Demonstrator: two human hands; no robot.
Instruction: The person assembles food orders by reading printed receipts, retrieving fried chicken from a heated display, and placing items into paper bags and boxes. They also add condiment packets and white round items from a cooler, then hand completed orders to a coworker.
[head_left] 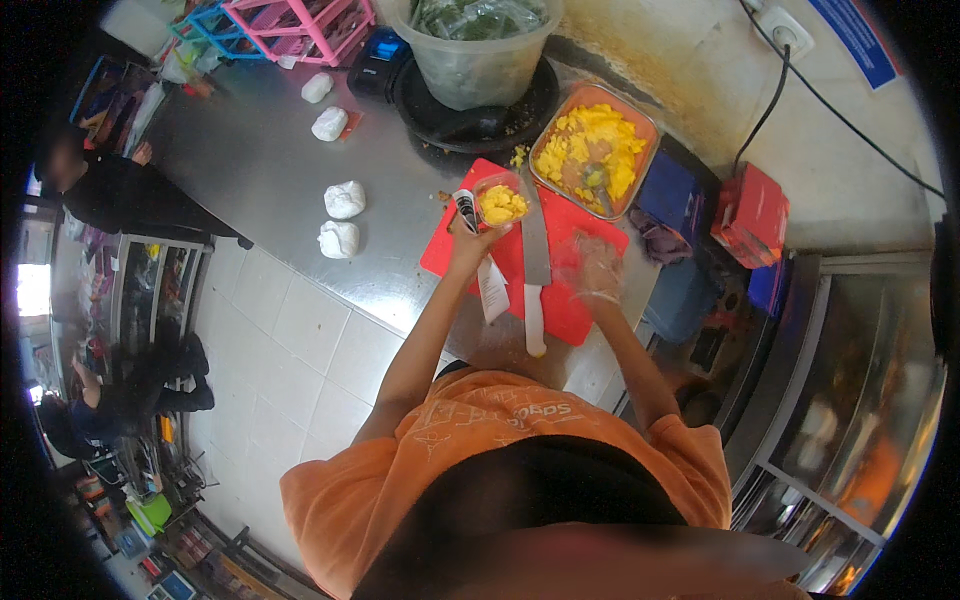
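My left hand [474, 244] is closed around a small clear plastic tub [502, 186], which holds crumbly yellow food, above a red cutting board [460, 258]. A strip of white printed paper [492, 290] lies just below that hand. On the board rests a large knife [537, 240], its white handle toward me, between my two hands. My right hand [597, 268], in a clear plastic glove, is over the right side of the board, its fingers smeared by motion. Beyond it stands a rectangular tray [541, 178] of yellow crumbled food with a spoon in it.
Several white wrapped bundles [345, 200] lie on the steel table [265, 170]. A white bucket [478, 70] of bagged greens stands on a black round base. Blue packs and a red box [750, 215] are at right. Two other people [120, 195] are at far left.
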